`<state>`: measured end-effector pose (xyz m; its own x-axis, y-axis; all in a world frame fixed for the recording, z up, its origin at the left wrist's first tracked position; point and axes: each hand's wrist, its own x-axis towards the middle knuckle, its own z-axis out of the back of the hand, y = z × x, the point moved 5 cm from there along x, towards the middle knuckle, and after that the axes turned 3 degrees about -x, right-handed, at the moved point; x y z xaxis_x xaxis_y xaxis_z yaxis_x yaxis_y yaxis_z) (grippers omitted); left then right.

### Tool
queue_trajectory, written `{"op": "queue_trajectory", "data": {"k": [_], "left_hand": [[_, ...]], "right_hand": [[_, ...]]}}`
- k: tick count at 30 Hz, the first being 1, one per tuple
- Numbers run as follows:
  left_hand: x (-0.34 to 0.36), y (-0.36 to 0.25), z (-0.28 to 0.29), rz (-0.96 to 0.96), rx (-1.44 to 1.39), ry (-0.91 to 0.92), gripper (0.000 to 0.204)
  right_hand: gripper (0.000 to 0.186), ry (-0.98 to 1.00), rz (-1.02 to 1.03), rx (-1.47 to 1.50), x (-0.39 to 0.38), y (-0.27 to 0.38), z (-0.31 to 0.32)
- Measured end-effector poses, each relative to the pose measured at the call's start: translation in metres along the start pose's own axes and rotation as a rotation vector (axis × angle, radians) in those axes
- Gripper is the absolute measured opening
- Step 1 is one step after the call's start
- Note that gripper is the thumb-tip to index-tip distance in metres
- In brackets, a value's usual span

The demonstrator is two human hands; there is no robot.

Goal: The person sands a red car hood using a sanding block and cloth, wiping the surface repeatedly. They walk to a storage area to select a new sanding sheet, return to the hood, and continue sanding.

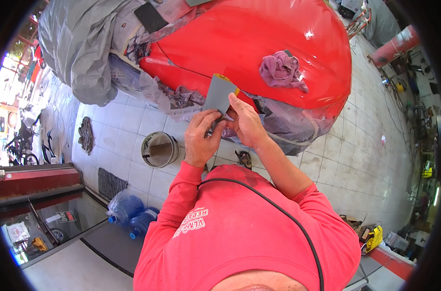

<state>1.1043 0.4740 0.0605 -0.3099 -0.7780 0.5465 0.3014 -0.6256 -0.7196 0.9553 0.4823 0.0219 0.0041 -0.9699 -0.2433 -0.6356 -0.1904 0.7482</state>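
Observation:
A grey sheet of sandpaper (219,94) with a yellow printed edge is held up in front of me, near the red car panel (210,48). My left hand (201,138) pinches its lower edge between thumb and fingers. My right hand (248,123) grips the lower right side, its thumb pointing up along the sheet. The two hands almost touch, and the fingertips behind the sheet are partly hidden. A crumpled pinkish-purple cloth (282,70) lies on the red panel, right of the sheet.
Grey plastic sheeting (77,53) and masking paper surround the panel; a dark flat piece (151,17) rests there. On the tiled floor stand a bucket (160,149) and blue water jugs (144,220). A rag (86,136) and mat (112,182) lie to the left.

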Motion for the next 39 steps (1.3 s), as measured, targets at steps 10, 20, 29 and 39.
{"op": "queue_trajectory", "data": {"k": [10,20,29,39], "left_hand": [[0.005,0.025,-0.007,0.449,-0.522,-0.065,0.013],[-0.003,0.049,0.003,0.708,-0.687,-0.052,0.02],[0.005,0.06,0.008,0.703,-0.708,-0.01,0.018],[0.01,0.053,-0.002,0.732,-0.798,0.078,0.01]], "right_hand": [[0.056,-0.235,0.247,-0.211,-0.026,0.035,0.022],[0.035,-0.039,0.099,-0.208,-0.018,0.036,0.04],[0.03,0.034,0.137,-0.35,-0.011,0.034,0.043],[0.029,-0.042,0.049,-0.289,-0.026,0.042,0.049]]}}
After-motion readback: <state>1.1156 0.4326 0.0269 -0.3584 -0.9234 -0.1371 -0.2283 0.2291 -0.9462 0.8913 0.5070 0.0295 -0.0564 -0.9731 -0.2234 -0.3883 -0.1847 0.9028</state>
